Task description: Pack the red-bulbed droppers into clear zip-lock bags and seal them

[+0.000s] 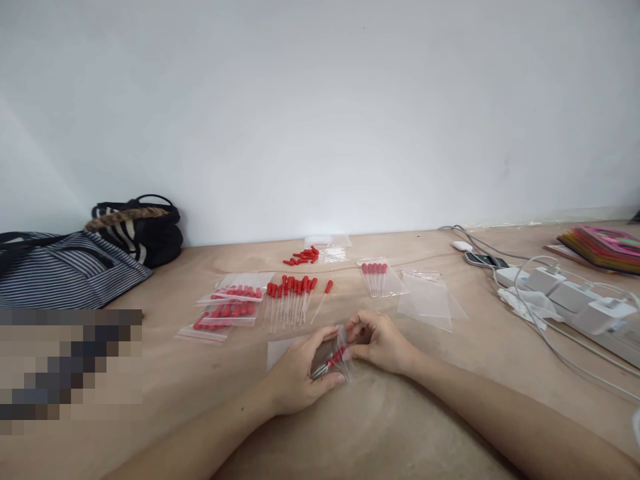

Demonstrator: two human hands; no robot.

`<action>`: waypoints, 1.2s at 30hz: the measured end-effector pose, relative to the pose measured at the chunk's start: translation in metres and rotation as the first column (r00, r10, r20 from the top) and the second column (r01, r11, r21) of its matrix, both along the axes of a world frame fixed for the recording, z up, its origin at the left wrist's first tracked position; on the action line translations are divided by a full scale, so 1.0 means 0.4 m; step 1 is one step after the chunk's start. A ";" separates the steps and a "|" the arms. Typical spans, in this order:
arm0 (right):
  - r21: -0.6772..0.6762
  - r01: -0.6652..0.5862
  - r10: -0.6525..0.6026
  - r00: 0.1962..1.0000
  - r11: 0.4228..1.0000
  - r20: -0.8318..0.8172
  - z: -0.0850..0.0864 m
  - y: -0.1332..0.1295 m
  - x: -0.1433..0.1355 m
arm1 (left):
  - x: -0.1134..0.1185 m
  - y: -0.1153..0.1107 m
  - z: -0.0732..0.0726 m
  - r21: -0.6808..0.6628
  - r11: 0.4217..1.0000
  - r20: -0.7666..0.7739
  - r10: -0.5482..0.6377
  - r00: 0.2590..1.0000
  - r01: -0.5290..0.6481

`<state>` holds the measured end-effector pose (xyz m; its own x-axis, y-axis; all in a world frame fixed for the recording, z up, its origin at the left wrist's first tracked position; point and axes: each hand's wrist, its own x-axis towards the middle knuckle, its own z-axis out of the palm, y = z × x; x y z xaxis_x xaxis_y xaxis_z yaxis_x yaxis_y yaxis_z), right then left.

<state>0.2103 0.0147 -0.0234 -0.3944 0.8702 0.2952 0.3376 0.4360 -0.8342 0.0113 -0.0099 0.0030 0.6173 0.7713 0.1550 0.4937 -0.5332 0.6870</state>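
My left hand (pixel 297 377) and my right hand (pixel 379 343) meet at the middle of the wooden table (pixel 350 433), both gripping a small clear plastic bag (pixel 334 360) with red-capped glass droppers inside. Just beyond my hands lies a row of loose red-capped droppers (pixel 290 298). Left of that row lie filled clear bags of droppers (pixel 230 310). Another bag with droppers (pixel 377 277) and a stack of empty clear bags (pixel 430 300) lie to the right.
A small heap of red caps (pixel 303 256) lies near the wall. Striped bags (pixel 70 263) sit at the far left. A power strip with white chargers and cables (pixel 575 300), a phone (pixel 483 260) and colourful books (pixel 603 248) occupy the right side.
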 end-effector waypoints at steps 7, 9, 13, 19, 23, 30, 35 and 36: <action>0.344 -0.039 -0.082 0.940 0.938 0.332 0.016 0.180 0.027 | -0.007 0.002 -0.006 -0.033 0.998 -0.020 0.053 0.998 -0.054; 0.437 -0.083 -0.137 0.884 0.895 0.447 0.017 0.225 0.003 | -0.007 0.002 -0.005 -0.022 0.998 -0.028 0.063 0.998 -0.064; 0.456 -0.127 -0.176 0.806 0.881 0.566 0.018 0.274 -0.045 | -0.007 0.001 0.000 -0.017 0.999 -0.023 0.050 0.998 -0.050; 0.491 -0.161 -0.187 0.789 0.856 0.585 0.033 0.250 0.011 | -0.006 0.000 0.003 -0.018 0.999 -0.004 0.035 0.999 -0.035; 0.536 -0.081 -0.270 0.796 0.840 0.542 0.050 0.180 0.128 | -0.006 0.001 0.000 -0.022 0.999 0.005 0.035 0.999 -0.035; 0.481 -0.182 -0.195 0.750 0.857 0.632 0.060 0.063 0.212 | -0.008 0.003 -0.002 0.006 1.000 0.012 0.029 0.999 -0.029; 0.504 -0.237 -0.196 0.723 0.831 0.662 0.057 0.047 0.166 | -0.007 0.004 -0.003 0.014 0.999 -0.003 0.043 0.999 -0.042; 0.511 -0.242 -0.197 0.724 0.825 0.661 0.057 0.043 0.156 | -0.006 0.005 -0.002 0.018 0.999 -0.008 0.042 0.999 -0.042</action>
<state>0.2727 0.0321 -0.0008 -0.6869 0.6389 0.3464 0.6775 0.7354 -0.0128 0.0090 -0.0080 0.0022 0.5858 0.7937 0.1641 0.5215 -0.5241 0.6733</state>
